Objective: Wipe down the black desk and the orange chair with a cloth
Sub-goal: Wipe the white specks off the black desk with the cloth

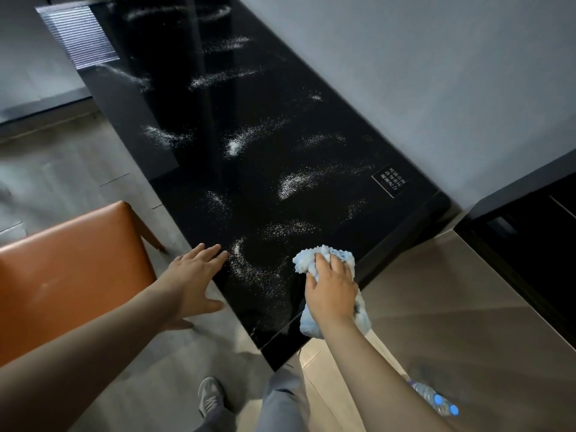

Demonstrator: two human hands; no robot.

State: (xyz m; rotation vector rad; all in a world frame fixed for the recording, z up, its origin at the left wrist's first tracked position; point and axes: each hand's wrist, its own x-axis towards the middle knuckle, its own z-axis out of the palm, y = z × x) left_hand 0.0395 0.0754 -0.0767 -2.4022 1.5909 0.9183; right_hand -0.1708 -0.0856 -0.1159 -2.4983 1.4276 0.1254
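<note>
Cloth comes first: the light blue, fluffy microfibre cloth looks soft, light and limp. It is bunched into a wad at the lower centre-right of the frame, on the near corner of the glossy black desk. Judging by its nap, it should drag with mild friction over the slick top and catch the white powdery speckles scattered along it. It will lose its shape easily, so it is best held as a wad under the palm with the fingers hooked over its far edge, not pinched by a corner. A loose tail hangs past the desk's near edge, below the wrist, and could trail.

The right grip is curled down over the wad, its fingers clamped on the top and the palm pressing the cloth to the desk. The forearm enters from the lower right of the frame. The left grip is spread flat, fingers straight and thumb splayed sideways. Its fingertips seem to rest on the desk's left edge, and it holds nothing; it is probably bracing. The orange padded leather-look chair stands at the lower left, just beside the desk. A blurred clear plastic bottle with a blue cap shows at the lower right.
</note>
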